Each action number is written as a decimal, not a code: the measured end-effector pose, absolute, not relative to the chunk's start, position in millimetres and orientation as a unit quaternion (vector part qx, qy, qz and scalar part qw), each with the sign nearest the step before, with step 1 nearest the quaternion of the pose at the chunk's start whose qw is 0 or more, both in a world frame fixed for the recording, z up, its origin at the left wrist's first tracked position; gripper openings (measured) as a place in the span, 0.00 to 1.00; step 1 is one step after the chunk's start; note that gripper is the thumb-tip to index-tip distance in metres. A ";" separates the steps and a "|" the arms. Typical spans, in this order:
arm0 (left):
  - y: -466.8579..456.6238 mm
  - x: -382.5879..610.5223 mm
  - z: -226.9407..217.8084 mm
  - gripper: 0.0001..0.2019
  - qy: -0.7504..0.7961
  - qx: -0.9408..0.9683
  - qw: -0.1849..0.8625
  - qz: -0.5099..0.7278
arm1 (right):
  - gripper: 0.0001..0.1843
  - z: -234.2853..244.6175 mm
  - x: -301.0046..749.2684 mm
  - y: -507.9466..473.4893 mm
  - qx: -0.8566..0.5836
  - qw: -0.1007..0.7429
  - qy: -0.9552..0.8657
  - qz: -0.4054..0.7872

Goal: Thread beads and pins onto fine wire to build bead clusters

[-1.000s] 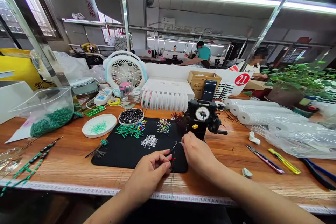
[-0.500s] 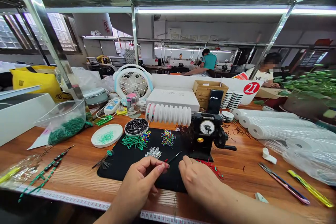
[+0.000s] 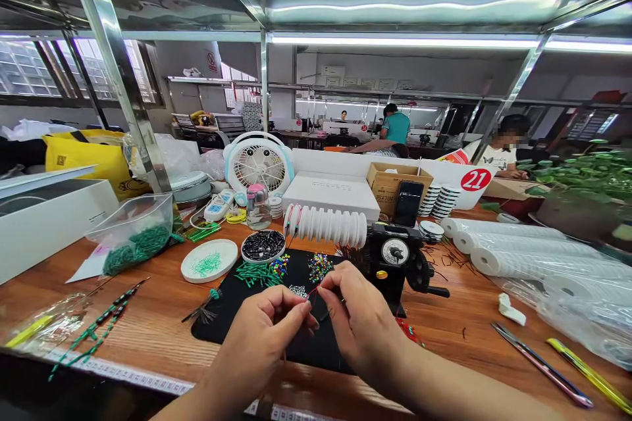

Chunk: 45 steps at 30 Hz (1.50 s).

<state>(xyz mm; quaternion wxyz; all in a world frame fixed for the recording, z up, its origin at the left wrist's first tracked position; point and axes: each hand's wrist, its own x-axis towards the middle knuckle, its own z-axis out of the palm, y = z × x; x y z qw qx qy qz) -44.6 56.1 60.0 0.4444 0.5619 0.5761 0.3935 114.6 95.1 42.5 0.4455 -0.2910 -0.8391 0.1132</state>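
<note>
My left hand (image 3: 261,335) and my right hand (image 3: 358,317) meet above a black mat (image 3: 320,356), with their fingertips pinching a thin red thread (image 3: 313,296). A fine dark strand runs down from the fingers, but its ends are hard to make out. Just beyond my fingers lie a small heap of silver beads (image 3: 299,291), mixed coloured beads (image 3: 320,268) and loose green tubes (image 3: 255,274). A round tray of black pieces (image 3: 263,247) stands at the mat's far edge.
A dial-faced winding machine (image 3: 395,252) stands right of the mat, beside a white ribbed spool (image 3: 324,225). A white plate of green bits (image 3: 209,260) sits left. Paper rolls (image 3: 513,256) and pliers (image 3: 542,364) lie right. Co-workers (image 3: 503,151) sit beyond.
My hands have come closer together and risen over the mat, now pinching the red thread between them. The view has shifted, so the bench appears further right and lower.
</note>
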 end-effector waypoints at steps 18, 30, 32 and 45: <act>155.1 -68.9 136.6 0.11 0.529 0.593 0.420 0.439 | 0.05 113.5 83.1 205.3 -0.358 0.336 -0.868 -0.078; 148.3 -61.1 130.8 0.09 0.532 0.584 0.444 0.423 | 0.05 109.3 83.6 206.8 -0.355 0.333 -0.868 -0.102; 143.3 -59.7 125.0 0.06 0.538 0.575 0.460 0.410 | 0.06 108.6 83.7 206.8 -0.351 0.335 -0.868 -0.105; 135.0 -59.8 85.5 0.08 0.556 0.545 0.491 0.390 | 0.07 107.9 82.2 205.8 -0.365 0.330 -0.863 -0.116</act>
